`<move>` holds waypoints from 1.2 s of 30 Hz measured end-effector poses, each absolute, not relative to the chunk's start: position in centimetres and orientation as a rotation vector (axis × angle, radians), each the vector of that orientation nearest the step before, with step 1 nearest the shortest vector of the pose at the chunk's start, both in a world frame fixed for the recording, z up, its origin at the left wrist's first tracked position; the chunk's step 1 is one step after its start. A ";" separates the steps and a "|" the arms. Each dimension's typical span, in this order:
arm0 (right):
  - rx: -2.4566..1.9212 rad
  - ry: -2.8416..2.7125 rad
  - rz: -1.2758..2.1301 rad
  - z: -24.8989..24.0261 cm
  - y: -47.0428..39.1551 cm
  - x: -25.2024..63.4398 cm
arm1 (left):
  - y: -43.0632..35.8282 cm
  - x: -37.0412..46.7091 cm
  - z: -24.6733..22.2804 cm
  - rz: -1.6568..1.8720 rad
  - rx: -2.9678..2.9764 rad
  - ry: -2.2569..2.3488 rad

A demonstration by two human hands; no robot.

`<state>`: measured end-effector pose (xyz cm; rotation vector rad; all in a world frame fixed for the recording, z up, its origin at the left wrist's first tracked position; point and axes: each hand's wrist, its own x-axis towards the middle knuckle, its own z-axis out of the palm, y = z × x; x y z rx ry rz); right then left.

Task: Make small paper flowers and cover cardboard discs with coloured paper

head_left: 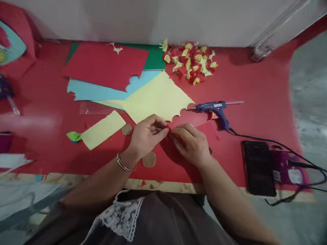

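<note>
Both hands meet over the red tabletop, fingertips pinched on a small red paper piece (pixel 169 128). My left hand (pixel 149 132) holds its left side between thumb and fingers. My right hand (pixel 191 143) grips it from the right, partly hiding it. Just beyond the hands lies a yellow sheet (pixel 155 97) with scalloped cuts along its right edge. Close to my left hand are two round brown discs (pixel 148 160). A blue glue gun (pixel 214 109) rests on its side past my right hand, nozzle pointing left.
Red and yellow paper pieces (pixel 190 63) are heaped at the back. Red sheet (pixel 109 64) and light blue sheet (pixel 102 89) overlap at back left. A yellow strip (pixel 103 130) lies left. At right are a black phone (pixel 259 168), a purple box (pixel 291 166) and a trailing cord (pixel 265 139).
</note>
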<state>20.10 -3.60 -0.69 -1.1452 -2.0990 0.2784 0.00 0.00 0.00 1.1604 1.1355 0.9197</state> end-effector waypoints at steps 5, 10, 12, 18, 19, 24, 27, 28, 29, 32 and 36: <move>-1.130 -2.058 0.290 -0.6 -3.6 19.8 | -0.2 0.2 0.6 0.925 1.225 1.129; -1.147 -2.000 0.354 -0.3 -3.6 19.7 | -0.3 0.2 0.8 0.973 1.282 1.126; -1.159 -1.975 0.364 -0.3 -3.6 19.6 | -0.2 0.2 0.7 0.987 1.261 1.092; -1.181 -1.948 0.376 -0.3 -3.6 19.6 | 0.4 0.0 0.2 0.985 1.082 0.978; -1.190 -1.947 0.374 -0.3 -3.6 19.6 | 0.5 0.0 0.1 0.988 1.048 0.964; -1.199 -1.918 0.363 -0.1 -3.6 19.6 | 0.5 0.2 0.5 0.955 0.918 0.924; -1.203 -1.910 0.350 -0.1 -3.6 19.6 | 0.4 0.3 0.7 0.926 0.888 0.906; -1.207 -1.905 0.350 -0.1 -3.6 19.6 | 0.4 0.3 0.7 0.922 0.880 0.904; -1.210 -1.900 0.353 -0.2 -3.6 19.6 | 0.4 0.3 0.7 0.919 0.873 0.904; -1.208 -1.894 0.361 -0.3 -3.6 19.6 | 0.4 0.4 0.6 0.916 0.851 0.912; -1.197 -1.904 0.353 -0.3 -3.6 19.7 | 0.4 0.3 0.5 0.906 0.841 0.899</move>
